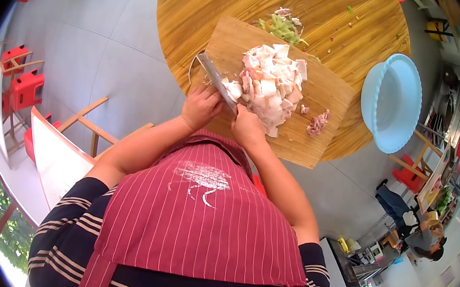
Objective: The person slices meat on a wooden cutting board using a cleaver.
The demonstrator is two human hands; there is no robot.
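My right hand point(249, 127) is wrapped round the handle of a cleaver point(214, 78) near the front edge of a wooden cutting board point(321, 89). The wide blade stands edge-down, pointing away to the left. My left hand point(202, 106) is close against the left side of the blade, fingers curled and pressed together; what they hold is hidden. Right of the blade lies a heap of pale pink, fatty meat chunks point(273, 86), with a few pieces touching the blade. A small pile of reddish meat scraps point(318, 123) sits apart on the board's right side.
The board rests on a round wooden table point(200, 4). Green peelings point(283, 27) lie behind the board, with crumbs farther back. A light blue plastic basin point(368, 97) stands at the table's right edge. Another person point(408, 220) stands at far right. Red stools point(26, 89) are at left.
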